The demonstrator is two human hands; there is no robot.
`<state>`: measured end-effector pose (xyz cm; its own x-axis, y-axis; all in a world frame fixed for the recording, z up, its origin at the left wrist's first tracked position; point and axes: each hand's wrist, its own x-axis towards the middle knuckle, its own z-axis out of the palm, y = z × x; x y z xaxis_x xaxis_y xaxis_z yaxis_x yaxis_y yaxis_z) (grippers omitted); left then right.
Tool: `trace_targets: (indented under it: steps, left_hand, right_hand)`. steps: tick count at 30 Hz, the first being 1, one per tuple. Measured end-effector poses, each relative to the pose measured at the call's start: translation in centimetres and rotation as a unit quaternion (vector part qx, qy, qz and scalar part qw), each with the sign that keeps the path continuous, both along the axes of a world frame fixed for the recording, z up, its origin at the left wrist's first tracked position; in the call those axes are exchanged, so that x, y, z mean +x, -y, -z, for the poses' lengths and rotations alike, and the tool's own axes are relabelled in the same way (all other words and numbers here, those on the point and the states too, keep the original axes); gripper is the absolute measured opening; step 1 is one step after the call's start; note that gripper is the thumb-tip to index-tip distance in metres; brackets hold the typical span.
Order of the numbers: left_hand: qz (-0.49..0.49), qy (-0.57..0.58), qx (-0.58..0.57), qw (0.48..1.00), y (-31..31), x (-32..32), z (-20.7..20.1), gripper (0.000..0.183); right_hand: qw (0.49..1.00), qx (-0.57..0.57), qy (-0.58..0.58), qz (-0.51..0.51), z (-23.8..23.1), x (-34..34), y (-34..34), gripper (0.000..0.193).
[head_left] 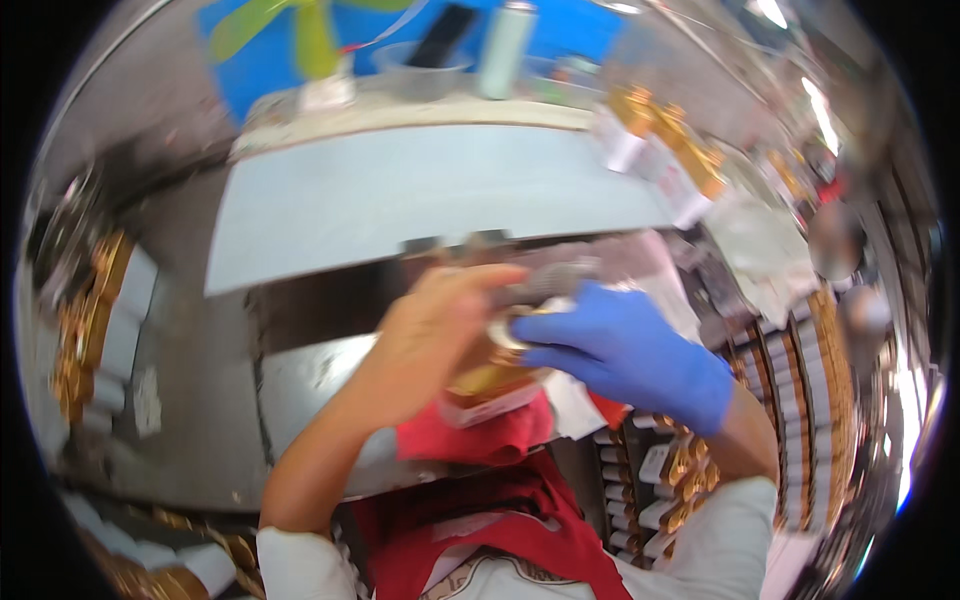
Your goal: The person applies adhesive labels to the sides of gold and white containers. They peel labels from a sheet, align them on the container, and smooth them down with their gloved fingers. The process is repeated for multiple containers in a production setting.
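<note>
My bare left hand and my right hand, in a blue glove, come together over the near edge of the work surface. Between them is a gold-coloured piece with a pale ring-like end. My right fingers close on that end, while my left fingers curl beside it, partly smeared by motion. A blurred dark grey, rough-looking thing lies behind the fingertips; whether either hand touches it, I cannot tell. Below the hands, a white box with gold contents rests over a red cloth.
A pale board spans the far side. Behind it stand a light green bottle, a clear tub and a green fan. Rows of gold-and-white pieces fill the right; similar boxed pieces stand at left.
</note>
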<state>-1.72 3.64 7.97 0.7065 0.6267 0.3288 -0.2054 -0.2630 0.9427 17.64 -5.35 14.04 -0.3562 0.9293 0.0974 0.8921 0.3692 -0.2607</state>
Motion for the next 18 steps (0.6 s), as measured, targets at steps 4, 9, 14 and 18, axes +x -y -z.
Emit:
trace_targets:
  steps: [4, 9, 14, 18]
  left_hand:
    - [-0.04, -0.007, -0.02, 0.999, 0.7, 0.0, 0.0, 0.068]
    - [-0.151, -0.013, -0.023, 0.988, 0.6, -1.5, 1.2, 0.061]
    - [-0.039, -0.015, 0.011, 0.999, 1.5, 3.3, 0.0, 0.054]
    - [-0.056, -0.04, -0.017, 0.997, 1.3, 2.1, 1.1, 0.058]
  right_hand:
    - [0.995, 0.045, -0.064, -0.055, 1.1, 0.9, 0.2, 0.014]
    - [0.986, 0.082, -0.141, -0.027, 1.4, 1.3, 2.7, 0.015]
    - [0.966, 0.147, -0.213, 0.031, 2.4, 5.5, 2.3, 0.015]
    - [0.964, 0.034, -0.264, 0.015, 2.6, 5.9, 0.9, 0.016]
